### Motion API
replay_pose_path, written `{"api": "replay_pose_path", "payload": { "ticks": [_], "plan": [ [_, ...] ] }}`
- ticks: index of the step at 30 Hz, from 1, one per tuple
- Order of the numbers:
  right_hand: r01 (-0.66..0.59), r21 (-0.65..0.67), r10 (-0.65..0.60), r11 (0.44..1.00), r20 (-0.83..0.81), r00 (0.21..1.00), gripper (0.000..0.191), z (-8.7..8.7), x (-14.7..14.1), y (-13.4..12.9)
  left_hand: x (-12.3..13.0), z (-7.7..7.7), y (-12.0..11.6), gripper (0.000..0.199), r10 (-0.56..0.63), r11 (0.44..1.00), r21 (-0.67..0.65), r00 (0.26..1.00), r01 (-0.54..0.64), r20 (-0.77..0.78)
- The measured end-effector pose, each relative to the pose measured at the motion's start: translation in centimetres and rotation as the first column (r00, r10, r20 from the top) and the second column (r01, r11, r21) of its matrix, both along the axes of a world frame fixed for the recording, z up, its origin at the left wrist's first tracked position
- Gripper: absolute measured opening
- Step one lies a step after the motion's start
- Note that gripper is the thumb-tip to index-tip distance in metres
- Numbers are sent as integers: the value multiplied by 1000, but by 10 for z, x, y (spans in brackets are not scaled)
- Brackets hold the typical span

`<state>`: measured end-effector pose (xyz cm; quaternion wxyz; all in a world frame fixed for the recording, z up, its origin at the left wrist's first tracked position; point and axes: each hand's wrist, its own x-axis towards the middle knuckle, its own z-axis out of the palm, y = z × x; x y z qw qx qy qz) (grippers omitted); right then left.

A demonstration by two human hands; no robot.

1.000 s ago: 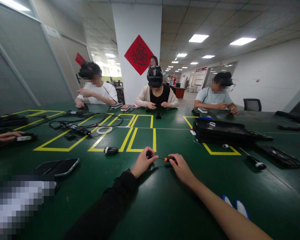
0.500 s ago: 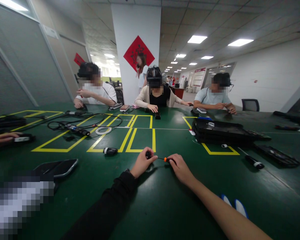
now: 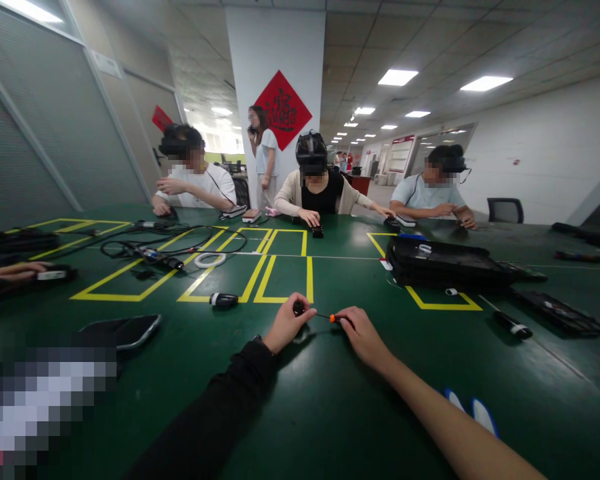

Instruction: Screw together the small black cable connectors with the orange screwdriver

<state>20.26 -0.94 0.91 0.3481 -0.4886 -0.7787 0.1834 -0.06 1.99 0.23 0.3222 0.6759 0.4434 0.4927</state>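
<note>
My left hand is closed around a small dark round part, pinched between thumb and fingers. What this part is cannot be made out. My right hand grips the black and orange handle of a screwdriver. Its thin shaft points left and reaches the dark part at my left fingertips; the exact contact is hidden. Both hands are just above the green table. To the left of my left hand lies a black cylindrical piece with a white band.
Black cables and a white ring lie at left. A black case stands at right, near another banded black piece and a dark tray. A phone-like slab is near left. Co-workers sit across the table.
My hands and the screwdriver hold nearly the same pose. The view has shifted slightly. In the background, a standing person has moved left.
</note>
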Motion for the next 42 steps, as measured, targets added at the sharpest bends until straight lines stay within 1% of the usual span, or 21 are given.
{"api": "replay_pose_path", "payload": {
  "ticks": [4,7,10,15,20,25,30,35,39,42],
  "plan": [
    [-7,21,7,1000,14,1000,20,-1,0,0,0,0,0,21,34,999,-1,999,-34,14],
    [-10,2,10,1000,5,1000,18,1,0,0,0,0,0,19,6,1000,2,1000,-6,23],
    [3,-26,-3,1000,5,1000,22,1,-1,-1,0,2,-1,18,-19,1000,1,1000,19,20],
    [6,9,-6,1000,33,999,26,0,-1,0,-1,2,-2,17,-9,1000,18,1000,9,24],
    [3,23,-3,1000,15,1000,20,2,-2,-2,-1,-1,1,18,31,999,14,999,-31,27],
    [11,-2,-11,1000,0,1000,19,3,-3,-3,-1,-1,1,15,4,1000,18,1000,-5,18],
    [32,17,-32,999,13,999,25,-1,-3,0,-1,2,-2,16,4,1000,2,999,-4,33],
    [9,-2,-9,1000,-8,1000,17,2,-3,-2,0,5,-4,21,31,998,-46,999,-30,30],
    [8,-30,-8,1000,-10,1000,19,5,-3,-4,0,5,-3,17,21,1000,-10,1000,-21,15],
    [21,-18,-21,1000,-4,1000,21,4,-3,-3,0,4,-3,16,10,1000,2,1000,-10,17]
  ]
}}
